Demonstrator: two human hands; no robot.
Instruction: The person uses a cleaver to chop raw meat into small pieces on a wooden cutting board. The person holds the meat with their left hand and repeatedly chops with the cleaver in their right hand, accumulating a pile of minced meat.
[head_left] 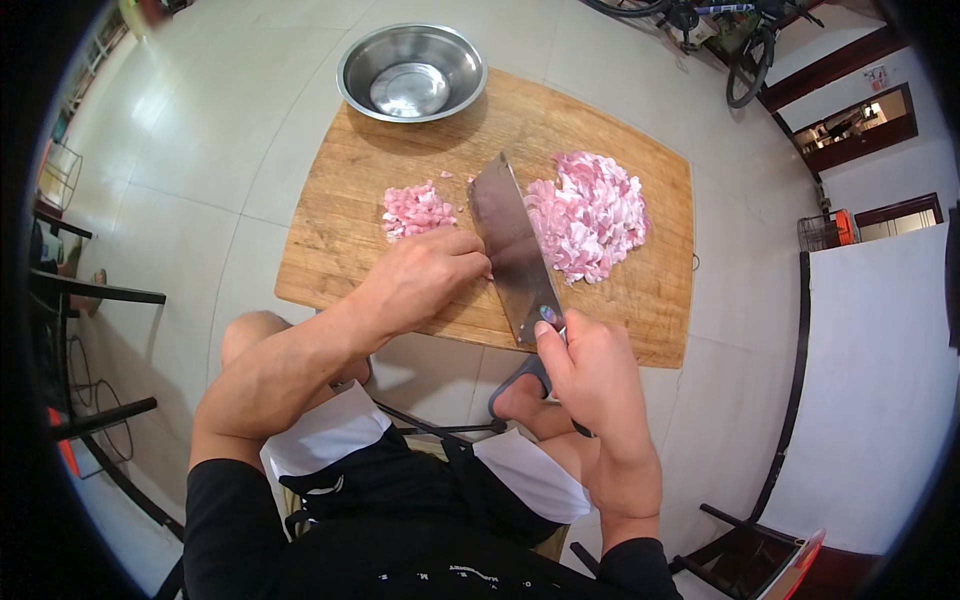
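My right hand (594, 370) grips the handle of a wide cleaver (513, 240), thumb pressed along the lower end of its blade. The blade stands on a wooden cutting board (330, 240), its tip pointing away from me. Close against the blade's left side, my left hand (428, 277) has its fingers curled down to the board; what they press on is hidden beneath them. Just beyond that hand lies a small heap of diced pink meat (416, 211). To the right of the blade spreads a larger pile of sliced pale-pink meat (598, 215).
A steel bowl (345, 75) with nothing in it rests on the board's far left corner. The board's near edge reaches over my knees. Black chair legs (100, 287) stand at the left, a bicycle (750, 60) at the far right, and a white panel (870, 400) on the right.
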